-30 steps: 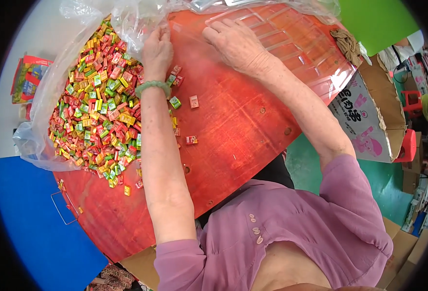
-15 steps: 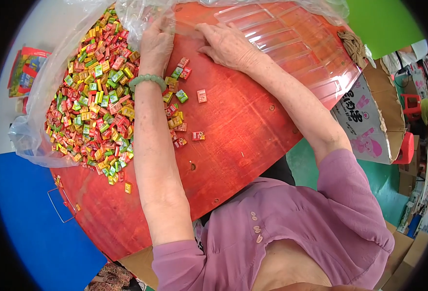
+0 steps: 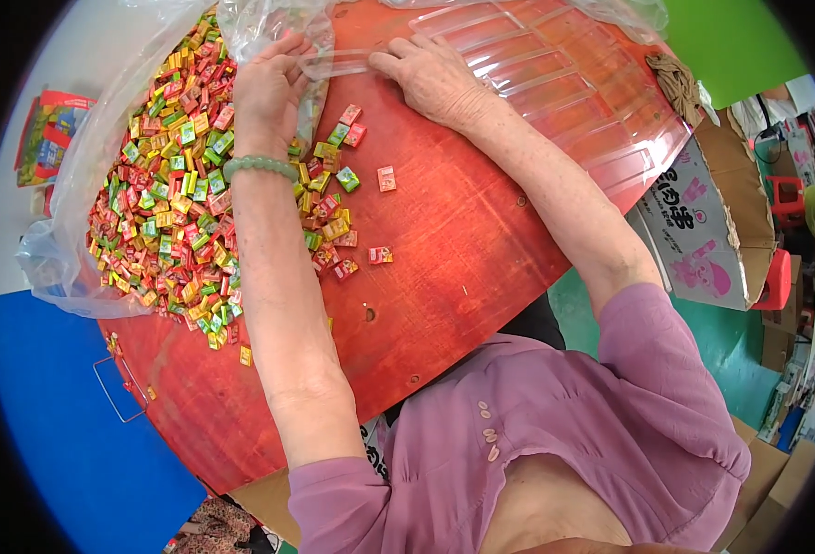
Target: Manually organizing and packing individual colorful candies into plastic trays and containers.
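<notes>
A narrow clear plastic strip (image 3: 341, 63) spans the gap between my two hands at the far side of the red table. My left hand (image 3: 269, 83), with a green bead bracelet on its wrist, has its fingers curled at the strip's left end, beside the clear plastic bag. At the other end, the fingertips of my right hand (image 3: 433, 81) pinch the strip. Small wrapped candies (image 3: 181, 198) in red, yellow, green and orange lie heaped left of and under my left forearm. Several loose candies (image 3: 386, 178) are scattered between my arms.
Clear compartmented plastic trays (image 3: 555, 88) cover the table's far right. A clear plastic bag (image 3: 61, 268) lies spread around the candy heap. The red tabletop (image 3: 444, 249) ends close to my body. A crumpled brown cloth (image 3: 673, 88) and a cardboard box (image 3: 703, 222) stand at the right edge.
My left hand has shifted left and turned, its fingers now more visible over the bag. The right hand has moved slightly, and more of the clear strip shows between the hands.
</notes>
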`<state>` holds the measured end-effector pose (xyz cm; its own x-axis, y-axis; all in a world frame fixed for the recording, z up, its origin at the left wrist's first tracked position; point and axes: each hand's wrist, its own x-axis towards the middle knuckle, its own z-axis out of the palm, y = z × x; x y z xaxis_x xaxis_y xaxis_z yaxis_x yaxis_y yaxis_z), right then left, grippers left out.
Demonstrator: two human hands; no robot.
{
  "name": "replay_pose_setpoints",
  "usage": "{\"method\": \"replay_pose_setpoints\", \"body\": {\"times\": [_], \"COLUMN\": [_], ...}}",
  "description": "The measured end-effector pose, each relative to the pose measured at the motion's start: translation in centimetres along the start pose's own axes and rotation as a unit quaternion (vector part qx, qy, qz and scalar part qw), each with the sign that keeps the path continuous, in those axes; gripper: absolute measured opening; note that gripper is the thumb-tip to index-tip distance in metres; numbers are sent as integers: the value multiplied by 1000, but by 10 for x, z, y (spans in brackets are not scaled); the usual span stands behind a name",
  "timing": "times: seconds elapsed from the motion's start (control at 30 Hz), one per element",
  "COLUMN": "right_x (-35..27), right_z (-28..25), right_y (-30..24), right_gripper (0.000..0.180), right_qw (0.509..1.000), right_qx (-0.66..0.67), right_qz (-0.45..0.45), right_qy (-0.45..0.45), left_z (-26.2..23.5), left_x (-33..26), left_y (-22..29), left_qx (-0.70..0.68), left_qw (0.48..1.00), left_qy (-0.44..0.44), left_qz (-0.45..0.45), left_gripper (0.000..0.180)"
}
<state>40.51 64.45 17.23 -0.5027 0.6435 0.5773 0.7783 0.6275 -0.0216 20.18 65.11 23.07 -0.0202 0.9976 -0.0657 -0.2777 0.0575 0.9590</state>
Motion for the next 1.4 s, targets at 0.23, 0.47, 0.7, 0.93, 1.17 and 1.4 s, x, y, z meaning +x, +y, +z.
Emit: {"method": "replay_pose_setpoints", "body": {"times": [0.23, 0.47, 0.7, 0.93, 1.17, 1.4], "right_x": [-1, -2, -10, -14, -17, -16], "right_z": [-10, -19, -23, -20, -21, -30], "right_y": [1, -7, -2, -6, -9, -7], "right_gripper": [27, 25, 24, 19, 17, 17], "right_qw": [999, 998, 996, 995, 990, 989], "right_qx": [-17, -19, -43, -78, -121, -117], "right_qz": [1, -6, 12, 12, 13, 15], "right_qy": [-49, -67, -76, -62, -64, -86], "left_z": [-2, -8, 12, 34, 35, 36], "left_x": [-3, -9, -42, -83, -92, -87], "left_y": [-5, -3, 2, -24, -45, -51], "left_qx": [129, 424, 561, 630, 693, 695], "left_qw": [991, 898, 815, 717, 672, 656], "left_qy": [-1, -3, 32, 29, -62, -65], "left_qz": [33, 117, 141, 296, 254, 288], "left_gripper": [41, 42, 44, 22, 19, 19]}}
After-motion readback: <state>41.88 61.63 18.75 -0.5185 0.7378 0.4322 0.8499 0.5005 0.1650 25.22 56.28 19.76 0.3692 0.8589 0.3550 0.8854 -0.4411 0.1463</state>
